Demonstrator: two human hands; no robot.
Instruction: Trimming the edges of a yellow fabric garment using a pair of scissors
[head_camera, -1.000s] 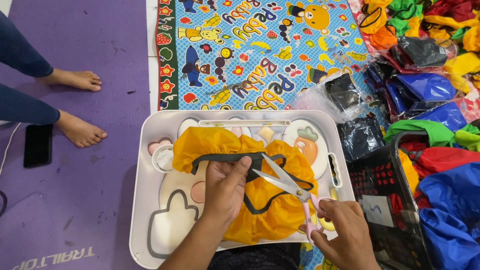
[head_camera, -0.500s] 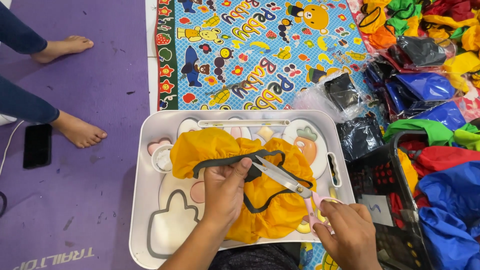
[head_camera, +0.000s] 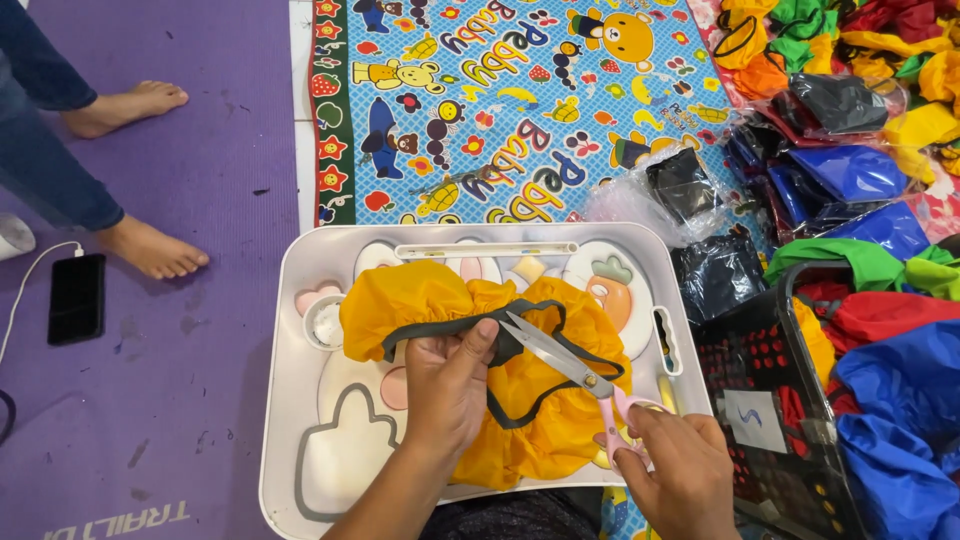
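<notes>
Yellow cloth (head_camera: 420, 300) with dark trim lies on a white tray (head_camera: 290, 400); left hand (head_camera: 447, 385) pinches it, right hand (head_camera: 672, 470) grips pink-handled scissors (head_camera: 560, 358).

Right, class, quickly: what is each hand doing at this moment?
Left hand: closed, pinching the dark trim of the yellow cloth.
Right hand: closed on the pink handles of the scissors, blades open at the trim.

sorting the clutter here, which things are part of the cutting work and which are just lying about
In use: left hand, right hand, pink-handled scissors, yellow elastic-edged cover, white lap tray.
Lying about: black phone, black basket, bagged black covers, blue cartoon mat.
</notes>
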